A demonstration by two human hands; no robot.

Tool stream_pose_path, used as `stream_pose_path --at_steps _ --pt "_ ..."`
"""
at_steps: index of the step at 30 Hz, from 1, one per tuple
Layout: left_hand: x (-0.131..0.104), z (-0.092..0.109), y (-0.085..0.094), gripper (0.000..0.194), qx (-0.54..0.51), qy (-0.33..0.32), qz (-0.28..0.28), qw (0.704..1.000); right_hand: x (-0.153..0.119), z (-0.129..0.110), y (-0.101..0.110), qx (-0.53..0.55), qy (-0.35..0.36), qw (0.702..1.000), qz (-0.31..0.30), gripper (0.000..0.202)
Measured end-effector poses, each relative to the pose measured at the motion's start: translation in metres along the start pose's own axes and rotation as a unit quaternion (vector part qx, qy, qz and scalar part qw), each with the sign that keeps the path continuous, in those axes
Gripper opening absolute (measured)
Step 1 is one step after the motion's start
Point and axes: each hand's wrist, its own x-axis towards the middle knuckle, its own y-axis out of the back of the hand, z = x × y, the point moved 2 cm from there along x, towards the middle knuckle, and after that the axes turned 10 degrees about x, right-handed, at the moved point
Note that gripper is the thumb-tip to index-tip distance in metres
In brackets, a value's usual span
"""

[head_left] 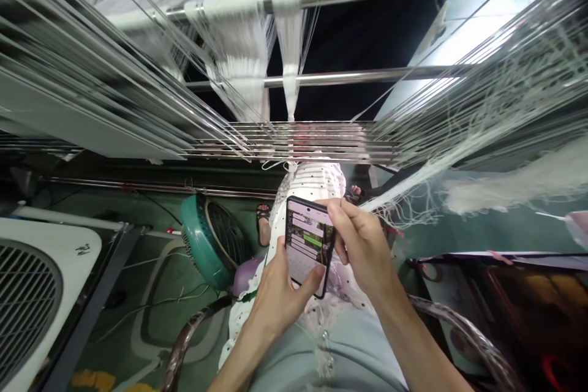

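A smartphone [309, 246] in a dark case is held above my lap, its screen lit with what looks like a chat and a keyboard. My left hand [287, 285] grips it along the left side and lower edge, the thumb over the lower right of the screen. At the upper right corner, the fingers of my right hand [361, 236] close on the phone's edge. Under the phone lies white dotted cloth [316, 180] over my legs. Bundles of white threads [290, 55] run down to a row of thin metal bars [298, 141] just beyond my knees.
Metal rails [362, 76] cross behind the bars. Loose thread ends [408, 208] hang at the right. A green round fan [211, 242] stands on the floor at my left, near a white grilled unit [41, 282]. Chair arms [463, 331] curve around me.
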Motion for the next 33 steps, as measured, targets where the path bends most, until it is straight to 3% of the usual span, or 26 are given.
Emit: stream_pose_path --at_steps 8,14,17,22,33 --pt "-0.005 -0.017 -0.001 0.053 -0.070 -0.057 -0.028 0.996 0.007 0.013 0.009 0.057 -0.029 0.998 0.024 0.038" --pt "0.018 -0.001 0.011 0.042 -0.192 -0.094 0.033 0.976 0.009 0.020 0.009 0.079 -0.033 0.996 0.015 0.038" --pt "0.036 0.003 0.019 0.039 -0.230 -0.069 0.065 0.969 0.008 0.019 0.008 0.069 -0.040 0.997 0.001 0.039" --pt "0.050 0.002 0.021 0.042 -0.228 -0.044 0.078 0.970 0.009 0.018 0.012 0.058 -0.043 0.997 0.002 0.040" --pt "0.050 0.012 0.023 0.037 -0.213 -0.047 0.043 0.975 0.010 0.018 0.012 0.076 -0.048 0.996 0.015 0.040"
